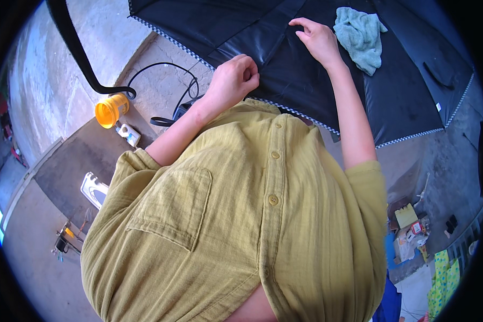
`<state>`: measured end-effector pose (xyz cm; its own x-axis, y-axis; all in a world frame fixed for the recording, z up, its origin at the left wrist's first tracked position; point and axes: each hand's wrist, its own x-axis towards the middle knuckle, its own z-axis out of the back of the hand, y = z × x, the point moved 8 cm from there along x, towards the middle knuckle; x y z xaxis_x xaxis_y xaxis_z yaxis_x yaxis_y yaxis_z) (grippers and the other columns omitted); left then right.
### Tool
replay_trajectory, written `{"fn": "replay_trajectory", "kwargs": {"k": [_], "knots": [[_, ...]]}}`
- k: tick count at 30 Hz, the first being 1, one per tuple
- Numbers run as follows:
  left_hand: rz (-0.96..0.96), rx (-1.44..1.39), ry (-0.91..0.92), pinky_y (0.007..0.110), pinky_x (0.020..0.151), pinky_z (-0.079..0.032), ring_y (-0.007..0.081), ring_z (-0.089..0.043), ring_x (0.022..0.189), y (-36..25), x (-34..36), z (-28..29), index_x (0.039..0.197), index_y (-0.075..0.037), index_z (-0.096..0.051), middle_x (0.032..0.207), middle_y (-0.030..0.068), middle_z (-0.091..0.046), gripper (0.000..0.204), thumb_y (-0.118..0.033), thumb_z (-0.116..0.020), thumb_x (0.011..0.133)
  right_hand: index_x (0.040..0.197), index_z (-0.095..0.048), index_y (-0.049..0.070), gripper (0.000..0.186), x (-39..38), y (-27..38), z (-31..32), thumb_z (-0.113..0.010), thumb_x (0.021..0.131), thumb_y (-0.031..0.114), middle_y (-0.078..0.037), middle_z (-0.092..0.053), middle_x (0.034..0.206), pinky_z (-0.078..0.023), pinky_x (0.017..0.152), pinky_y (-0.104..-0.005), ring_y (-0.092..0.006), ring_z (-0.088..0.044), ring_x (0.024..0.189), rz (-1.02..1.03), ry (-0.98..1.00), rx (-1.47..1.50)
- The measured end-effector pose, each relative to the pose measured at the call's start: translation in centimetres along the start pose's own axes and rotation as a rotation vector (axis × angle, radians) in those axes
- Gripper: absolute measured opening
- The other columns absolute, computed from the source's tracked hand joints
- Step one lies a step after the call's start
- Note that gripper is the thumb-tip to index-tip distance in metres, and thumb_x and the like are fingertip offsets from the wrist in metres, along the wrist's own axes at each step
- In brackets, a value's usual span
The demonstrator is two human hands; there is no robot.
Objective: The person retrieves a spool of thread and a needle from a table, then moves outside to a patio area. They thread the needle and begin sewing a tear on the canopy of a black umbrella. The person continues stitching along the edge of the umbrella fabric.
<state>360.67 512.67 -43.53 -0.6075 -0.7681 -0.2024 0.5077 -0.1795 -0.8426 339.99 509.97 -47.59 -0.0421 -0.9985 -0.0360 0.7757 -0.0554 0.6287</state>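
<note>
A black umbrella canopy with a checked border spreads out in front of me, creased along its panels. My left hand is over its near left part, fingers curled toward the thumb; what they hold, if anything, is hidden. Farther up, my right hand hovers over or rests on the black fabric, index finger and thumb apart, holding nothing visible. Just right of it lies a crumpled pale green cloth on the canopy.
At left are a yellow bucket on its side, a white bottle, a black cable and a dark strap. A white object lies lower left; assorted items and green patterned fabric lie lower right.
</note>
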Motion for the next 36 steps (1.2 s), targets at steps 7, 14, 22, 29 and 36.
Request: {"fn": "replay_trajectory", "kwargs": {"k": [7, 14, 22, 29, 36], "knots": [[-0.073, 0.108, -0.059, 0.028, 0.053, -0.043, 0.0181, -0.052, 0.058, -1.3, 0.1, 0.6, 0.075, -0.002, -0.056, 0.075, 0.0069, -0.051, 0.007, -0.004, -0.063, 0.072, 0.100, -0.063, 0.015, 0.019, 2.3, 0.5, -3.1, -0.057, 0.082, 0.012, -0.008, -0.064, 0.075, -0.050, 0.069, -0.0364, -0.0250, -0.064, 0.075, 0.195, 0.214, -0.234], [-0.137, 0.234, -0.142, 0.035, 0.073, -0.049, 0.0294, -0.059, 0.084, -2.1, 0.3, 1.1, 0.075, -0.001, -0.052, 0.092, 0.0108, -0.060, 0.008, -0.001, -0.060, 0.072, 0.086, -0.066, 0.005, 0.018, 3.0, -2.3, 0.6, -0.054, 0.080, 0.017, -0.014, -0.066, 0.082, -0.049, 0.074, -0.0385, -0.0323, -0.063, 0.080, -0.154, -0.039, 0.098], [-0.153, 0.320, -0.025, 0.036, 0.072, -0.046, 0.0279, -0.058, 0.080, -2.5, 1.1, 0.9, 0.075, -0.004, -0.056, 0.082, 0.0098, -0.057, 0.008, -0.006, -0.063, 0.071, 0.092, -0.060, 0.000, 0.019, 3.8, -9.7, 9.6, -0.045, 0.092, 0.012, 0.005, -0.041, 0.057, -0.026, 0.041, -0.0208, -0.0026, -0.035, 0.047, -0.508, -0.390, 0.803], [-0.204, 0.047, -0.074, 0.032, 0.076, -0.049, 0.0247, -0.061, 0.087, -9.7, 8.0, 5.8, 0.097, -0.001, -0.058, 0.092, 0.0119, -0.062, 0.016, -0.008, -0.060, 0.083, 0.098, -0.058, -0.001, 0.018, 6.4, -14.4, 8.9, -0.044, 0.092, 0.010, 0.001, -0.045, 0.063, -0.025, 0.037, -0.0202, -0.0050, -0.033, 0.042, -0.688, -0.413, 1.462], [-0.205, -0.312, -0.031, 0.026, 0.084, -0.048, 0.0150, -0.062, 0.091, -16.2, 15.7, 6.6, 0.098, 0.000, -0.058, 0.093, 0.0084, -0.064, 0.012, -0.010, -0.055, 0.091, 0.077, -0.060, 0.004, 0.049, 16.1, -18.0, 9.3, -0.052, 0.087, 0.051, 0.006, -0.026, 0.044, -0.015, 0.037, -0.0221, -0.0061, -0.021, 0.035, -0.926, -0.320, 1.645]]}}
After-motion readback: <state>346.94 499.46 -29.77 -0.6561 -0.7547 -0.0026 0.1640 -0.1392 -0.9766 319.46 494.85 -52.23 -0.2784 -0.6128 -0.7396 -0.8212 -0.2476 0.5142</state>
